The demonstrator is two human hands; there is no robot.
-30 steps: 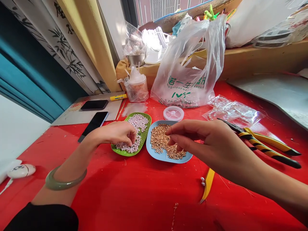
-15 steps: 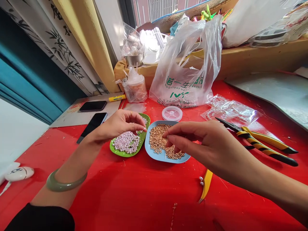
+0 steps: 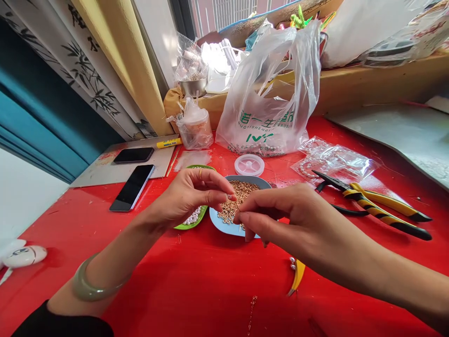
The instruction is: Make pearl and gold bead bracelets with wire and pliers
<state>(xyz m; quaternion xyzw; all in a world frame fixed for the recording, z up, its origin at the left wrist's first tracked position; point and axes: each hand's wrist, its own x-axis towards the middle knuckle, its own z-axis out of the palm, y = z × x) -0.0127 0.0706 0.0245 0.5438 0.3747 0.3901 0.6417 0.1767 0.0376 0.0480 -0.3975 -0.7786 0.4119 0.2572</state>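
Observation:
My left hand [image 3: 196,194] pinches a small pearl bead [image 3: 229,197] between thumb and index finger, over the gap between two dishes. Close on its right, my right hand [image 3: 280,210] has thumb and fingertips pressed together; what they hold, if anything, is too small to make out. Beneath the hands a blue dish [image 3: 220,228] contains gold-coloured rings or beads [image 3: 245,188]. The green dish [image 3: 182,227] with pale pearl beads [image 3: 194,216] is largely covered by my left hand.
Pliers [image 3: 372,199] with yellow-black handles lie at right, near a clear bag [image 3: 333,161]. Yellow tweezers [image 3: 298,278] and a thin chain [image 3: 251,313] are in front. Phones [image 3: 133,187] lie at left. Behind stand a round plastic lid [image 3: 249,164], a plastic carrier bag [image 3: 266,112] and a wrapped cup [image 3: 194,124].
My left hand has moved right, from the green dish toward the blue one, carrying the bead. My right hand has shifted slightly and its fingertips have closed together. The hands are now nearly touching.

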